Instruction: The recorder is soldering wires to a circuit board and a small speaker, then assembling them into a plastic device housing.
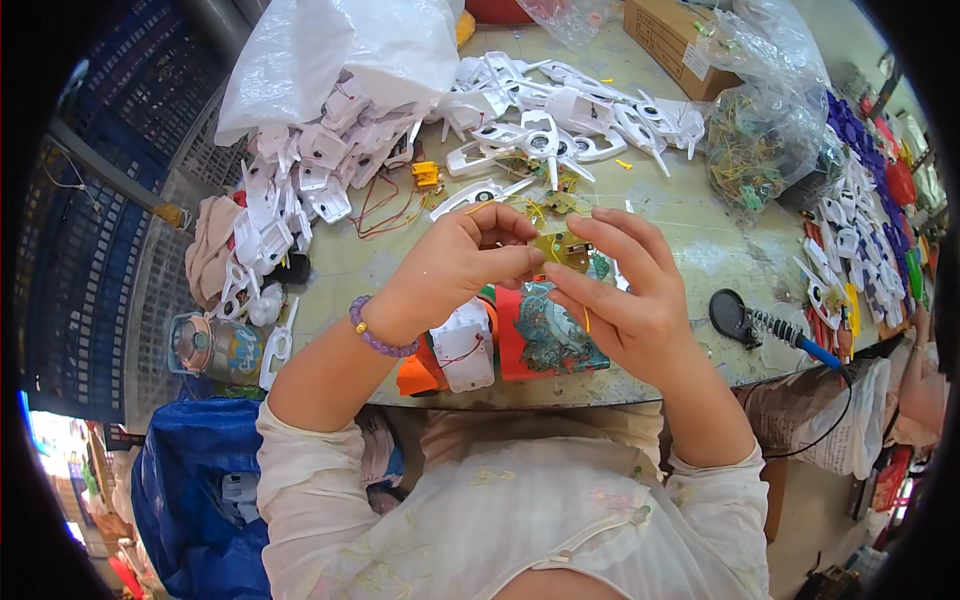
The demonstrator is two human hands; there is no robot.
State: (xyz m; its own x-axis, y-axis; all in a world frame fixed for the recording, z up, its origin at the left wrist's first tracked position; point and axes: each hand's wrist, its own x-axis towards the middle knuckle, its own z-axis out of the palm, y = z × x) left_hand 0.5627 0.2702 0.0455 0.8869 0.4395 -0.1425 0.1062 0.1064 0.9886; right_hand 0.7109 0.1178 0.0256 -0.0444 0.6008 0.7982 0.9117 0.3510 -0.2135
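Note:
Over the near middle of the table, a small green circuit board [563, 250] with a yellow wire is held up between both hands. My left hand [470, 258], with a purple bead bracelet at its wrist, has its fingers curled and pinches the board's left edge. My right hand [632, 300] grips the board from the other side, thumb below and fingers above. Underneath lie a white plastic housing [464, 350] with a thin red wire and a red-and-teal item [555, 335]. More small circuit boards [562, 203] rest just beyond the fingers.
White plastic housings [310, 165] spill from a white bag [330, 60] at the far left; more white parts [560, 120] lie behind. A soldering iron [790, 330] sits in a stand at right. Wired boards fill a clear bag [745, 150]. A cardboard box [675, 50] stands behind.

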